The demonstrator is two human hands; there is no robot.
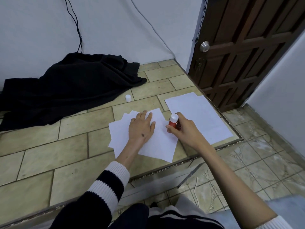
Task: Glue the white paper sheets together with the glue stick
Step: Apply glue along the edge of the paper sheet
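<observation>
A fanned stack of white paper sheets (158, 142) lies on the tiled floor in front of me. My left hand (142, 126) rests flat on top of it, fingers spread. My right hand (183, 129) grips a red glue stick (173, 122) with a white end pointing up, held over the stack's right edge. More white paper sheets (198, 113) lie to the right near the door. A small white cap (128, 97) stands on the floor beyond the stack.
A black cloth (69, 86) is heaped at the left against the wall. A dark wooden door (239, 52) stands at the right, with a raised floor threshold (189, 158) running diagonally below the papers. Cables hang down the wall.
</observation>
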